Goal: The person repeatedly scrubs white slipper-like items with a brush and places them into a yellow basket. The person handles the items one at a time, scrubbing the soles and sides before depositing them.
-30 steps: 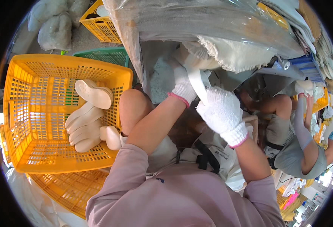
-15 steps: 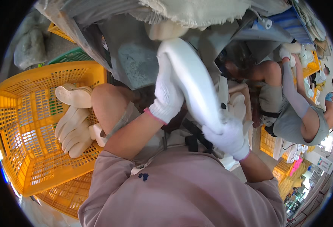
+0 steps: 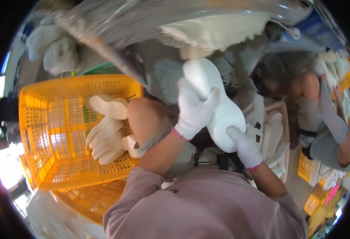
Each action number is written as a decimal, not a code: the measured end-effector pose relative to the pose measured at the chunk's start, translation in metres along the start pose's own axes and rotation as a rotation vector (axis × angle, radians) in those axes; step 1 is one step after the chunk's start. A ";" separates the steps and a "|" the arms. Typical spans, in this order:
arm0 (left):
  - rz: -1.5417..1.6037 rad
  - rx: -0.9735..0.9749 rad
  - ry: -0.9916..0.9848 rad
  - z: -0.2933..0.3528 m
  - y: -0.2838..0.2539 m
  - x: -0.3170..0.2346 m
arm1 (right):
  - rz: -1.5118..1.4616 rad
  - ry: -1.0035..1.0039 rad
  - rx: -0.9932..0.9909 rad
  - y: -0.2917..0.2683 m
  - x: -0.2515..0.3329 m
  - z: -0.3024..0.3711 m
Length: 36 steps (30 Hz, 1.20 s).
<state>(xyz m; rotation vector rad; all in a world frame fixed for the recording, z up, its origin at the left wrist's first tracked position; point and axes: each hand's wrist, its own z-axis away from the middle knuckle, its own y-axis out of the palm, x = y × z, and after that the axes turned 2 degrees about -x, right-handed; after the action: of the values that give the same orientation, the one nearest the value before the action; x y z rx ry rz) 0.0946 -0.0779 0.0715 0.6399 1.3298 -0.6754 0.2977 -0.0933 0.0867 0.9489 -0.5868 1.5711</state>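
Note:
A smooth white shoe sole (image 3: 226,115) is tilted in front of my chest, its broad face turned up toward me. My left hand (image 3: 197,105), in a white knit glove with a pink cuff, grips its left edge near the middle, thumb across the face. At the lower right end, my right hand (image 3: 244,145), gloved the same way, pinches the sole with the thumb on top. The sole's far end lies just below a rounded beige piece (image 3: 197,52), which shows under a frayed white cloth (image 3: 222,30). I cannot tell whether they touch.
On my left, a yellow crate (image 3: 33,135) holds several cream soles (image 3: 107,139). More pale soles (image 3: 272,133) stand in a container by my right side. Grey plastic sheeting (image 3: 143,20) hangs ahead. Another person (image 3: 328,139) sits working at the right.
The sole has turned from nearly edge-on to broad face up. My right hand's hold has shifted, thumb now on the face. The whole view has swung, so surroundings appear farther right.

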 end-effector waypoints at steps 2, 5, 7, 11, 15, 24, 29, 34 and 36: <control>-0.169 0.029 0.048 0.003 0.001 -0.003 | 0.037 -0.119 -0.027 -0.001 0.006 0.009; 0.500 0.153 -0.155 -0.004 -0.002 -0.001 | 0.012 -0.185 0.011 0.001 0.014 0.023; 0.596 0.229 -0.446 -0.009 -0.006 0.013 | 0.353 -0.260 -0.079 -0.012 0.012 0.031; 0.110 0.599 -0.221 -0.001 -0.007 0.054 | 0.585 -0.279 -0.592 -0.097 -0.034 0.054; -0.126 0.596 -0.313 0.003 0.019 0.058 | 0.507 -0.106 -0.865 -0.214 -0.134 0.035; -0.706 -0.018 0.470 0.038 -0.160 -0.001 | 1.537 0.419 -0.252 -0.342 -0.205 0.052; -0.602 -0.817 0.026 -0.008 -0.340 0.093 | 1.948 0.512 -0.107 -0.425 -0.193 0.012; -0.065 -0.801 -0.476 -0.083 -0.404 0.200 | 2.440 0.239 0.362 -0.416 -0.121 -0.021; -0.009 -0.903 -0.529 -0.115 -0.402 0.221 | 2.418 0.010 0.346 -0.381 -0.070 -0.021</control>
<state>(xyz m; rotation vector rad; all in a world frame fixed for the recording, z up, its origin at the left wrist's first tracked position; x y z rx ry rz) -0.2591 -0.2710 -0.1767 -0.2680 0.9880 -0.1679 0.6624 -0.0308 -0.0315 -0.0984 -1.7498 3.7544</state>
